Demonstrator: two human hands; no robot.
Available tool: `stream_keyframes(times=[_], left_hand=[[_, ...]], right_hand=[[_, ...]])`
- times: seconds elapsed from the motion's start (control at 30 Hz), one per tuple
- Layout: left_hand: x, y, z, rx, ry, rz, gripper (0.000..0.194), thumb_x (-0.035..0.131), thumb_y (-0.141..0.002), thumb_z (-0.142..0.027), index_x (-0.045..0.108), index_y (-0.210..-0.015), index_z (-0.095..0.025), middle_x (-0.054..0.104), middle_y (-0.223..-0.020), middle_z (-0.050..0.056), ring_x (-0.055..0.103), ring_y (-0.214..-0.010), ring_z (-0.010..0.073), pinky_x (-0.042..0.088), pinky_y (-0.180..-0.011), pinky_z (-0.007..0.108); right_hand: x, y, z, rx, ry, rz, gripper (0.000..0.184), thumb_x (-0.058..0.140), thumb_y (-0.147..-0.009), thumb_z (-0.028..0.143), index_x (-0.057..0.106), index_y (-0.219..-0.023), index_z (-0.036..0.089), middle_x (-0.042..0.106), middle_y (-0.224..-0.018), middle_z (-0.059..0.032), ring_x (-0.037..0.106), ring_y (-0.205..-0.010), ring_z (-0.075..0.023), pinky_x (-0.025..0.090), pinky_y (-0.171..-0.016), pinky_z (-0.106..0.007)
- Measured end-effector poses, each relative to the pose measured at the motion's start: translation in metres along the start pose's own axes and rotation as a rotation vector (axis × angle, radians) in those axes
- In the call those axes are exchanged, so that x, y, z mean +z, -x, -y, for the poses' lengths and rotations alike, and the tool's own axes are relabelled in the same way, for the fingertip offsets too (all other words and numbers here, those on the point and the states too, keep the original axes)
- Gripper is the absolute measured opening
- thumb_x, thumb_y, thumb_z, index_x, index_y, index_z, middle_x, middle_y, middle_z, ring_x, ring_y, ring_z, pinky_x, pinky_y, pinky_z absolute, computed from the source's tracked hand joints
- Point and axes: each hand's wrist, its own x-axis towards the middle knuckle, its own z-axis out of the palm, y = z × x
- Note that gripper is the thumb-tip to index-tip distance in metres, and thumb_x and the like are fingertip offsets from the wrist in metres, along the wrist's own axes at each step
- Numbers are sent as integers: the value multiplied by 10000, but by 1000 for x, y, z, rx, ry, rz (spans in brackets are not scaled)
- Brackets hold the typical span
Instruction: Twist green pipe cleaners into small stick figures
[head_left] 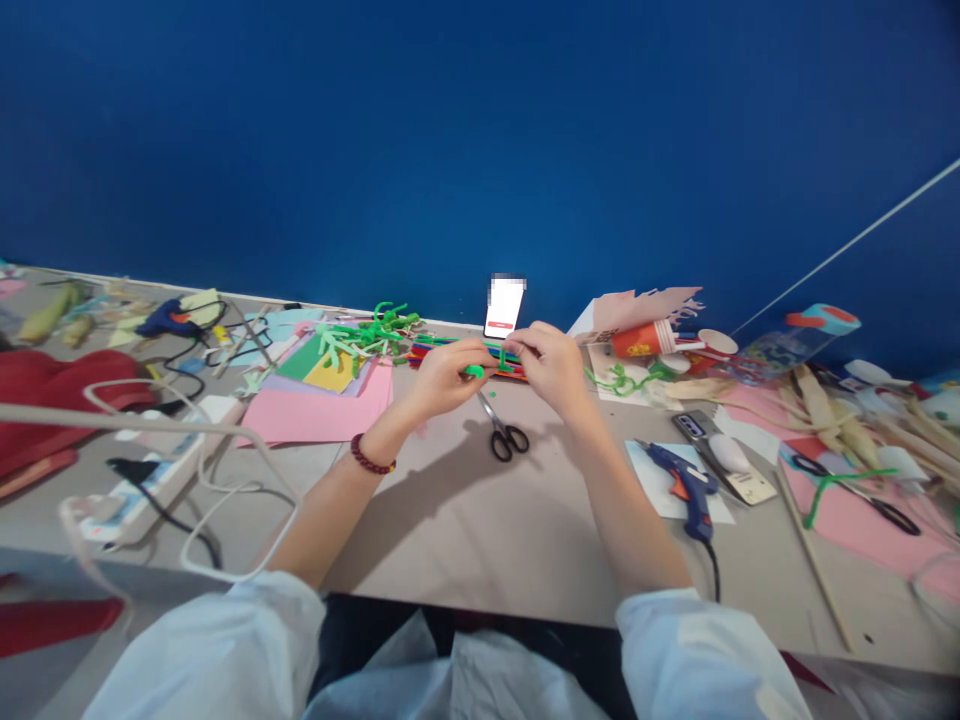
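Observation:
Above the middle of the table, both hands are close together, working a short green pipe cleaner (504, 358). My left hand (452, 375) is closed with fingers pinched, and a green end pokes out beside its palm. Pinched fingers of my right hand (553, 362) grip the upright part of the green piece. Just below the hands lie scissors (508, 440) with black handles, their blades pointing away from me. Behind the hands rests a bundle of coloured pipe cleaners (426, 354), partly hidden by the fingers. A lit phone (504, 308) leans upright against the blue wall.
To the left are green pipe-cleaner shapes (382, 330), pink paper (315, 412) and a white power strip (161, 475) with looping cables. On the right lie a blue glue gun (690, 487), a second phone (694, 428), a red paper cup (643, 340) and a thin stick (814, 560).

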Motion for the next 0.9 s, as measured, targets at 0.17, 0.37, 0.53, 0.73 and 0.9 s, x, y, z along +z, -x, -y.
stream_keyframes(times=[0.17, 0.37, 0.53, 0.73, 0.9], left_hand=[[-4, -5, -11, -289, 341, -189, 144, 655, -789, -314, 678, -728, -185, 632, -703, 33, 552, -621, 129, 427, -569, 255], [-1, -7, -10, -784, 881, -135, 229, 674, -772, -381, 593, -706, -178, 406, -505, -50, 331, -414, 63, 282, -414, 227], [-3, -14, -12, -942, 1258, -65, 392, 511, -821, -541, 587, -728, -168, 527, -604, 25, 343, -400, 84, 293, -389, 256], [-6, -15, -15, -966, 1272, -126, 391, 392, -867, -479, 572, -743, -155, 539, -593, 50, 372, -408, 107, 316, -404, 262], [-7, -16, -18, -965, 1273, -194, 326, 357, -856, -391, 555, -725, -167, 538, -604, 45, 381, -420, 108, 331, -416, 260]], right_hand=[[14, -2, -8, 144, -299, 76, 249, 540, -848, 339, 685, -728, 177, 672, -715, -33, 591, -702, -179, 408, -649, -277], [27, 2, -5, 145, -194, 186, 252, 473, -839, 269, 668, -713, 170, 635, -632, -10, 549, -613, -159, 348, -582, -264], [19, 1, -4, 133, -204, 169, 224, 469, -814, 224, 686, -790, 175, 664, -704, -19, 548, -628, -155, 367, -599, -264], [14, 0, 2, 21, -197, 211, 180, 526, -829, 282, 679, -808, 191, 631, -756, -23, 540, -686, -154, 389, -657, -273], [18, 0, 1, 19, -243, 110, 217, 625, -793, 400, 652, -834, 188, 628, -797, -33, 531, -713, -159, 398, -659, -276]])
